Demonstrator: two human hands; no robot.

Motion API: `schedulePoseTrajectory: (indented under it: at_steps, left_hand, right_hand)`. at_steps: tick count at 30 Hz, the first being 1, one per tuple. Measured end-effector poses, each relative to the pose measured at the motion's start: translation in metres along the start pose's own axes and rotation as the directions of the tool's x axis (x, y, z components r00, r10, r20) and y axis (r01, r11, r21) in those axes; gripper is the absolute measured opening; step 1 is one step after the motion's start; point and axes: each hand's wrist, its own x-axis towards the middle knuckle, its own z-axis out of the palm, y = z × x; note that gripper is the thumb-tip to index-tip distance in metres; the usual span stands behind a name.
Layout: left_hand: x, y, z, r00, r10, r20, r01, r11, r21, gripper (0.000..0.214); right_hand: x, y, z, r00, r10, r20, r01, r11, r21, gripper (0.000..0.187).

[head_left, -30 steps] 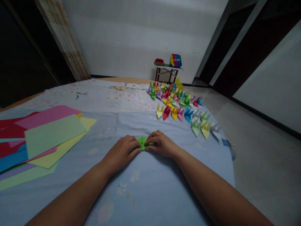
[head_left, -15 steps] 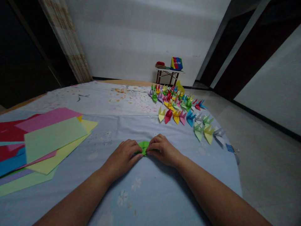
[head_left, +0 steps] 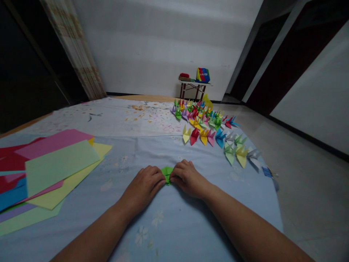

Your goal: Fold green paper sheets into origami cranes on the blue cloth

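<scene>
A small piece of folded green paper (head_left: pixel 167 174) rests on the blue cloth between my hands, its creases showing in the middle. My left hand (head_left: pixel 147 182) pinches its left edge between thumb and fingers. On the opposite edge, my right hand (head_left: pixel 188 178) has its fingers closed on the same paper. The fingertips cover both sides of it, so its full outline is hidden.
Loose sheets of coloured paper (head_left: pixel 62 156) lie overlapping at the left. Many folded paper cranes (head_left: pixel 203 136) stand in rows at the back right, along the table's curved edge. Beyond the table (head_left: pixel 122 120), a small stand (head_left: pixel 195 83) holds a colourful box (head_left: pixel 203 75).
The view has shifted slightly, so the hands and paper sit a little lower. Both hands keep hold of the green paper, with only slight finger movement.
</scene>
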Motion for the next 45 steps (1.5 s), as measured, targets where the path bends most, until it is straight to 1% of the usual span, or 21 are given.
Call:
schedulePoseTrajectory:
  at_steps: [5, 11, 16, 22, 27, 32, 35, 40, 45]
  left_hand:
    - [0.000, 0.000, 0.001, 1.000, -0.008, -0.013, 0.008, 1.000, -0.004, 0.021]
    - [0.000, 0.000, 0.001, 1.000, -0.018, -0.006, 0.018, 1.000, 0.022, 0.022]
    - [0.000, 0.000, 0.002, 1.000, -0.019, -0.006, 0.019, 0.999, 0.049, 0.022]
    - [0.000, 0.002, 0.002, 1.000, -0.029, -0.001, 0.029, 0.997, 0.077, 0.023]
    - [0.000, 0.002, 0.001, 0.999, -0.035, -0.013, 0.036, 0.999, 0.034, 0.019]
    - [-0.001, 0.000, 0.004, 0.996, -0.073, -0.058, 0.071, 0.996, -0.046, 0.014]
    - [0.000, 0.000, 0.007, 0.989, -0.119, -0.086, 0.112, 0.990, -0.080, 0.013]
    - [0.001, 0.001, 0.010, 0.976, -0.192, -0.107, 0.176, 0.975, -0.138, 0.011]
    - [0.001, -0.001, 0.013, 0.965, -0.234, -0.122, 0.208, 0.959, -0.194, 0.013]
  right_hand:
    - [-0.001, 0.001, 0.001, 1.000, -0.027, -0.011, 0.028, 0.999, 0.018, 0.021]
    - [0.000, 0.004, 0.006, 0.998, -0.042, -0.042, 0.043, 0.998, 0.039, 0.014]
    - [-0.001, 0.002, 0.007, 0.998, -0.029, -0.060, 0.031, 0.999, 0.043, 0.015]
    - [0.001, -0.001, 0.006, 0.996, -0.060, -0.060, 0.059, 0.998, -0.019, 0.013]
    - [0.004, -0.003, 0.012, 1.000, 0.007, -0.028, -0.009, 0.995, -0.101, 0.015]
    - [0.007, -0.003, 0.015, 0.995, 0.093, -0.019, -0.095, 0.989, -0.111, 0.018]
    - [0.004, -0.004, 0.012, 0.994, 0.104, -0.019, -0.105, 0.991, -0.085, 0.020]
    - [-0.002, -0.003, 0.005, 0.996, 0.089, -0.022, -0.090, 0.996, -0.020, 0.019]
    - [0.000, 0.001, 0.008, 0.985, 0.167, -0.042, -0.165, 0.985, 0.040, 0.017]
